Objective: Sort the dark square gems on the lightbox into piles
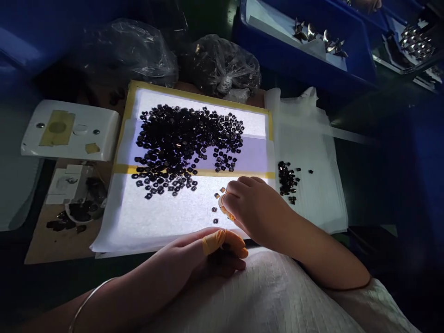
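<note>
A lit white panel (152,231) with yellow tape edges lies in front of me, bearing a big pile of small dark squarish pieces (180,134). Over its lower right part is my right hand (258,208), its fingers pinched together in orange finger cots; what they grip, if anything, is hidden. Several loose pieces (215,221) lie just left of those fingertips. My left hand (215,252), also in orange finger cots, is curled at the panel's front edge. Something dark shows inside its fingers, too shadowed to name.
Right of the panel, a white sheet (312,138) carries a smaller heap of dark pieces (287,179). A white switch plate (71,129) sits at the left. Knotted clear plastic bags (222,64) and a blue bin (354,55) with shiny metal parts stand behind.
</note>
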The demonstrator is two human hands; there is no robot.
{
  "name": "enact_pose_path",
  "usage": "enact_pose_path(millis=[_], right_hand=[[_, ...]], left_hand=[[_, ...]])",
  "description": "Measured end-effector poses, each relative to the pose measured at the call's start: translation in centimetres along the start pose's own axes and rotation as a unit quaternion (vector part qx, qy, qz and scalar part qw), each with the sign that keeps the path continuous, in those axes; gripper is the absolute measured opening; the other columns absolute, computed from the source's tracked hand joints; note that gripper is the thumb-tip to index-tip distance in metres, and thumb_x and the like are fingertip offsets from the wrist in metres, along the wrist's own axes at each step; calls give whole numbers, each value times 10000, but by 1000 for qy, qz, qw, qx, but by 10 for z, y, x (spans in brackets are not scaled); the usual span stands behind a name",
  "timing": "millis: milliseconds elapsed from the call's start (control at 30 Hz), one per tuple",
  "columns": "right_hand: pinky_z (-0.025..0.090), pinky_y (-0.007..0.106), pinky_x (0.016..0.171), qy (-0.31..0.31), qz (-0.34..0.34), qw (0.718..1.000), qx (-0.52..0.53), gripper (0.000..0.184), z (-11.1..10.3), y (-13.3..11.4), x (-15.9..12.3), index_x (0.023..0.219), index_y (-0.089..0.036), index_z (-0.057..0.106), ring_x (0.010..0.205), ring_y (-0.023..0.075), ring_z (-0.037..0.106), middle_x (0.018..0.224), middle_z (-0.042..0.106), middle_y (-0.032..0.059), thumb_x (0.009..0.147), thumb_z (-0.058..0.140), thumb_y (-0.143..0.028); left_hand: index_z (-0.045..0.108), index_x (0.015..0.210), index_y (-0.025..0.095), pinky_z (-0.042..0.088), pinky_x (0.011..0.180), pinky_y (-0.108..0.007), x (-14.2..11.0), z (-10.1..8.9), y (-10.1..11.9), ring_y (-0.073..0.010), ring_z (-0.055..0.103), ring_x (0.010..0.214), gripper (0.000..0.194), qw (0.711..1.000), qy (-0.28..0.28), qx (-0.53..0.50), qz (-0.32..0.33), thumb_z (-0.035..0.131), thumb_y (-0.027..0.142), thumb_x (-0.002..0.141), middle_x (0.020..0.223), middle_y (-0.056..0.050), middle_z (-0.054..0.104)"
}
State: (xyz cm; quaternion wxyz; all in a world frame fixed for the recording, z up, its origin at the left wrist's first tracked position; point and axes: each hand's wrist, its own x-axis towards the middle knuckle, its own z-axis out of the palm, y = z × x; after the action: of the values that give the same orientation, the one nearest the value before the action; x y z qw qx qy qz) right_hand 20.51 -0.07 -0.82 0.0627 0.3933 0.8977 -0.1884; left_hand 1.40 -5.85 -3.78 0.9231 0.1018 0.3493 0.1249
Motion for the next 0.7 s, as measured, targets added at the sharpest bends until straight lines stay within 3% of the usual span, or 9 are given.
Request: enact_pose_path(millis=[133, 267, 433, 500, 600, 700], right_hand=[[341, 341, 702, 29, 4, 1000, 7, 126, 3, 4, 1, 844, -158, 681, 787, 185, 505, 853, 629, 45, 930, 615, -94], [430, 326, 761, 117, 12, 985, 127, 149, -1, 9, -10, 877, -150, 692, 823, 175, 562, 855, 632, 39, 988, 593, -157], [488, 276, 789, 96, -48, 956, 274, 78, -12, 8, -27, 979, -184, 704, 864, 141, 601, 907, 652, 15, 1008, 632, -195], [497, 285, 812, 139, -32, 950, 277, 85, -11, 9, -29, 1003, -188, 699, 891, 145, 613, 933, 665, 22, 1021, 617, -195], [485, 307, 807, 186, 0, 953, 238, 105, -5, 13, -30, 993, -173, 689, 891, 160, 607, 942, 664, 39, 1024, 589, -164], [443, 319, 736, 125, -21, 978, 164, 121, 2, 12, -28, 909, -161, 675, 822, 172, 540, 907, 624, 48, 994, 595, -126]], left_hand=[[829, 999, 194, 512, 949, -337, 0, 0, -1, -236, 672, 1021, 375, 1000, 3, -15, 5, 772, 532, 845, 1058, -76, 750], [826, 1055, 203, 532, 923, -298, 5, -3, -6, -204, 696, 1010, 351, 997, 10, -78, 15, 756, 502, 886, 1071, -79, 774], [824, 1062, 173, 578, 930, -277, 5, -10, -11, -211, 725, 1030, 383, 992, 2, -120, 28, 669, 508, 959, 1118, -99, 779], [823, 1047, 162, 611, 898, -278, -1, -11, -6, -217, 738, 980, 370, 992, 11, -117, 53, 678, 490, 954, 1075, -103, 786], [826, 989, 158, 660, 811, -285, -15, -7, 12, -224, 753, 893, 297, 973, 113, -132, 151, 716, 426, 926, 1011, -106, 795], [816, 916, 148, 682, 745, -287, -28, 1, 30, -226, 764, 870, 220, 918, 253, -153, 264, 657, 297, 946, 985, -106, 803]])
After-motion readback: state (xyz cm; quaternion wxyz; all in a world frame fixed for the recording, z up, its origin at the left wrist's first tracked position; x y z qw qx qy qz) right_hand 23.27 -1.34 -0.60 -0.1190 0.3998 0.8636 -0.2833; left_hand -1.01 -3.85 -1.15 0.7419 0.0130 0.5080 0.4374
